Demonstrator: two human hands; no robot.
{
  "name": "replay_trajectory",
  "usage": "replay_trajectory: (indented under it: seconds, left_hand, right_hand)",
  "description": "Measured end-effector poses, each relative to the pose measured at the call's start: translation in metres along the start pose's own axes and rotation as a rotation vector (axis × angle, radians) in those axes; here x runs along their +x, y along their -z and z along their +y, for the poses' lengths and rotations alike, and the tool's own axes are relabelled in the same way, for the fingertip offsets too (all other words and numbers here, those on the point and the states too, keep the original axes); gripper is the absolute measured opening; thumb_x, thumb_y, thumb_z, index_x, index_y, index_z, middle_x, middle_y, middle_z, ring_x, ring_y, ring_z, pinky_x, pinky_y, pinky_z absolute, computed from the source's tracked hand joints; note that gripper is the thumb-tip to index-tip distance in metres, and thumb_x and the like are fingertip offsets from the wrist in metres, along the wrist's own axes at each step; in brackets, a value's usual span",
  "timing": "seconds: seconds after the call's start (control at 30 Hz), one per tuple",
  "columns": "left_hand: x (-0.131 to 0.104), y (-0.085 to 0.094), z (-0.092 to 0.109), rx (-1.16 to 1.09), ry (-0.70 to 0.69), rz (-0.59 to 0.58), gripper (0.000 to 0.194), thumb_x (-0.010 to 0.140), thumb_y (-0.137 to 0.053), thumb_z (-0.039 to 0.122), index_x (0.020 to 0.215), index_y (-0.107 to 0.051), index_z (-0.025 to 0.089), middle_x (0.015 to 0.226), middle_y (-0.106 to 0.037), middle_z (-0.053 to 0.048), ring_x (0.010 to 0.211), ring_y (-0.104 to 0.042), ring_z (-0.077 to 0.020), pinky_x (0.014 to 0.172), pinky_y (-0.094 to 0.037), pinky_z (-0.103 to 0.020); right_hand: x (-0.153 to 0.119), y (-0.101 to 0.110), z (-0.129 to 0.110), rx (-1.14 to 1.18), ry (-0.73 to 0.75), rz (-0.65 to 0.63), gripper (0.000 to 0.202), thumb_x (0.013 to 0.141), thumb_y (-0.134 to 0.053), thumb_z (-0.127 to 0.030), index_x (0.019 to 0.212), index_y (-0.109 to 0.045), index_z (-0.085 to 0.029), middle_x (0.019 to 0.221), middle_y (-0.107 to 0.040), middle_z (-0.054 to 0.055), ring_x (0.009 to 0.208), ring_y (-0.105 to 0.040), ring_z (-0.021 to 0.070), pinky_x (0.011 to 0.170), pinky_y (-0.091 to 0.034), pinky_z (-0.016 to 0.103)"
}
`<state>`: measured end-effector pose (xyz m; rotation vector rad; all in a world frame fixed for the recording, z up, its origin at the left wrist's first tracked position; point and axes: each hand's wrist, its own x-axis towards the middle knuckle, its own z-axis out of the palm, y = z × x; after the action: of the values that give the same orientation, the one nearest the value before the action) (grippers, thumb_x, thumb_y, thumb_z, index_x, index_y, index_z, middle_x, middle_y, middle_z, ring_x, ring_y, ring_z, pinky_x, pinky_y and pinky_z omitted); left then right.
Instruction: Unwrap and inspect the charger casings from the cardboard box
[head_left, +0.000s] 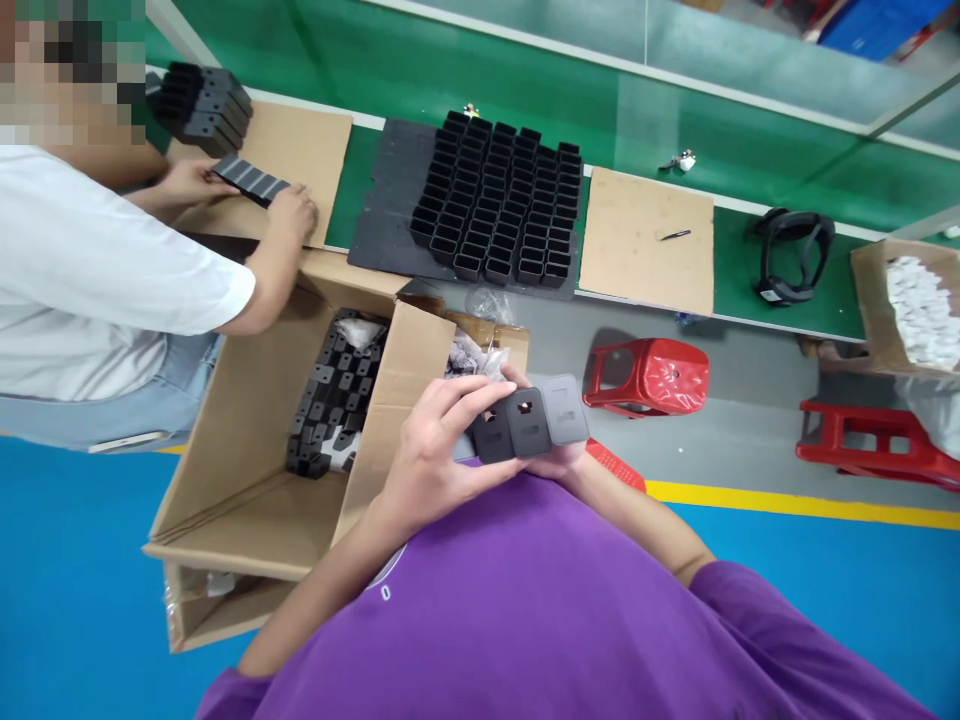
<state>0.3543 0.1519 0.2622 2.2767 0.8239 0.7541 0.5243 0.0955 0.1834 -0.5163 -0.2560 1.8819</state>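
Observation:
In front of my chest I hold a short row of black plastic housings (531, 423) with rounded corners. Small copper-coloured bits show in the slots of two of them, and the rightmost one has a plain grey face. My left hand (435, 435) grips the row from the left, thumb below and fingers above. From behind and below, my right hand (561, 460) holds the right end, its fingers partly hidden. Beyond them, many open black housings (499, 200) stand in rows on a dark mat (390, 220) on the bench.
At left, a co-worker's hands (292, 212) hold a similar strip over cardboard. An open carton (247, 420) contains black parts. Tweezers (676, 235) lie on a cardboard sheet (649, 265), beside a black headset (795, 255). Red stools (671, 375) stand below; a box of white pieces (874, 300) is far right.

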Motion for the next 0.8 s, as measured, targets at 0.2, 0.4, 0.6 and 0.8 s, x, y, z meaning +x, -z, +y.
replay_trajectory:
  seconds: [0.2,0.4,0.6,0.8]
  left_hand:
    - [0.002,0.004,0.004,-0.013,-0.021,-0.034,0.054,0.083,-0.08,0.032,0.129,-0.055,0.023,0.122,-0.066,-0.009,0.112,-0.063,-0.0236,0.1,-0.053,-0.038]
    - [0.004,0.004,0.01,-0.01,0.0,-0.039,0.06,0.082,-0.081,0.035,0.133,-0.051,0.022,0.121,-0.068,-0.009,0.111,-0.064,-0.0231,0.1,-0.054,-0.038]
    - [0.001,0.003,0.011,-0.048,0.071,-0.019,0.075,0.076,-0.085,0.045,0.137,-0.045,0.024,0.116,-0.069,-0.007,0.106,-0.067,-0.0227,0.095,-0.056,-0.037]
    - [-0.003,0.002,0.012,-0.056,0.09,-0.018,0.082,0.073,-0.087,0.049,0.138,-0.044,0.025,0.121,-0.068,-0.009,0.109,-0.067,-0.0239,0.096,-0.056,-0.038]
  right_hand:
    - [0.001,0.017,0.003,-0.216,-0.037,0.032,0.088,0.067,-0.074,-0.073,0.143,-0.053,-0.033,0.131,-0.064,0.006,0.113,-0.065,0.0241,0.101,-0.053,0.044]
    - [0.003,0.021,0.007,-0.327,-0.026,-0.028,0.108,0.06,-0.07,-0.087,0.15,-0.042,-0.034,0.146,-0.055,0.01,0.137,-0.053,0.0286,0.106,-0.05,0.048]
    - [0.006,0.027,0.01,-0.357,-0.022,0.0,0.112,0.054,-0.072,-0.089,0.147,-0.044,-0.034,0.153,-0.05,0.011,0.145,-0.046,0.0289,0.113,-0.045,0.05]
    - [0.007,0.031,0.015,-0.304,0.02,-0.099,0.104,0.058,-0.075,-0.081,0.146,-0.044,-0.036,0.147,-0.055,0.009,0.147,-0.043,0.0291,0.112,-0.046,0.055]
